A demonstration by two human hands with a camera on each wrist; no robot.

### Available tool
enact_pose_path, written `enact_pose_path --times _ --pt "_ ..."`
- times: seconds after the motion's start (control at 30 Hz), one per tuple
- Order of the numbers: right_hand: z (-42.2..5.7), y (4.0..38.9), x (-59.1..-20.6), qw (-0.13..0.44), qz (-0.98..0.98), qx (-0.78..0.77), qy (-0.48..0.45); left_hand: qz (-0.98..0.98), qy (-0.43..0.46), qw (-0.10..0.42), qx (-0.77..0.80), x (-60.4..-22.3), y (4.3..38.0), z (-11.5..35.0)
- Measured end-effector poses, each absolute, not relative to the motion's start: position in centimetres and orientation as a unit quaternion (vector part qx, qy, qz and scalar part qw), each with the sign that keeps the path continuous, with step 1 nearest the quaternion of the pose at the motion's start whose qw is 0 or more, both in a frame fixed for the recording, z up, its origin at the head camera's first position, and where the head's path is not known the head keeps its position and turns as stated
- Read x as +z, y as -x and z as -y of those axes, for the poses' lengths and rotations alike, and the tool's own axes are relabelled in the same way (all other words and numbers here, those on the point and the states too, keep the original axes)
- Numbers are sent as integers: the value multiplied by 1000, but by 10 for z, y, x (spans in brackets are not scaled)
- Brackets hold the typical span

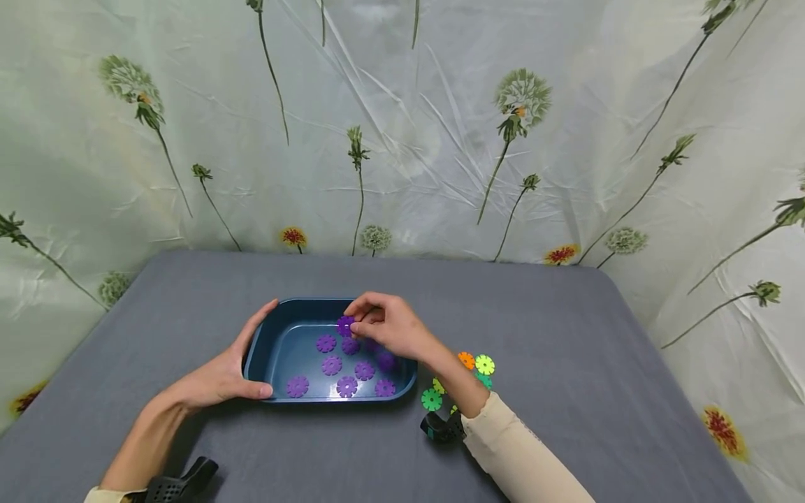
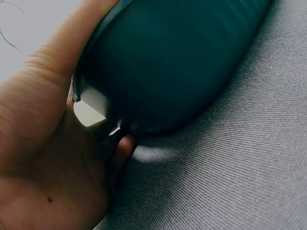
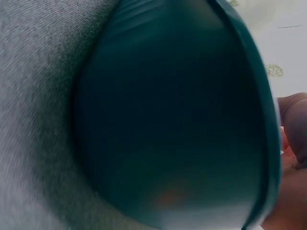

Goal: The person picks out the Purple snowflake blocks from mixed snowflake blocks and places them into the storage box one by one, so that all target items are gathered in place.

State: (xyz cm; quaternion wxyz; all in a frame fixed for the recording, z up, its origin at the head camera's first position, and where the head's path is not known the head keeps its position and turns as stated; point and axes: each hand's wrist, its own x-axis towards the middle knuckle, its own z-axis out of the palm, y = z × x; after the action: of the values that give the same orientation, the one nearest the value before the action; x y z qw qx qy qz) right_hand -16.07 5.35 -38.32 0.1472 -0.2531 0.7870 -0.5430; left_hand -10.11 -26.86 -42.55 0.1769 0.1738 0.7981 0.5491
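Note:
A blue oblong plastic tray (image 1: pixel 281 353) lies on the cloth, with several purple notched plastic discs (image 1: pixel 331 365) spread over its floor. At the tray's left end my left hand (image 1: pixel 216 377) grips it, thumb at the front rim and fingers toward the back corner. The left wrist view shows the tray's outer wall (image 2: pixel 168 62) beside the palm. Over the tray's back right part, my right hand (image 1: pixel 393 332) pinches one purple disc (image 1: pixel 344 325) between thumb and fingers. In the right wrist view the tray wall (image 3: pixel 168 105) hides the disc and most of the hand.
Right of the tray, partly under my right forearm, lie several loose discs: an orange one (image 1: pixel 465 360), a yellow-green one (image 1: pixel 485 364) and a green one (image 1: pixel 431 399) among them. A grey cloth (image 1: pixel 553 335) covers the table; a flowered curtain (image 1: pixel 428 175) hangs behind it.

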Motion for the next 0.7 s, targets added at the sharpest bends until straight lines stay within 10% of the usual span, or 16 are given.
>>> enact_pose_path --times 0.7 --pt "-15 162 -395 216 -770 -557 224 -806 -168 179 539 -427 102 269"
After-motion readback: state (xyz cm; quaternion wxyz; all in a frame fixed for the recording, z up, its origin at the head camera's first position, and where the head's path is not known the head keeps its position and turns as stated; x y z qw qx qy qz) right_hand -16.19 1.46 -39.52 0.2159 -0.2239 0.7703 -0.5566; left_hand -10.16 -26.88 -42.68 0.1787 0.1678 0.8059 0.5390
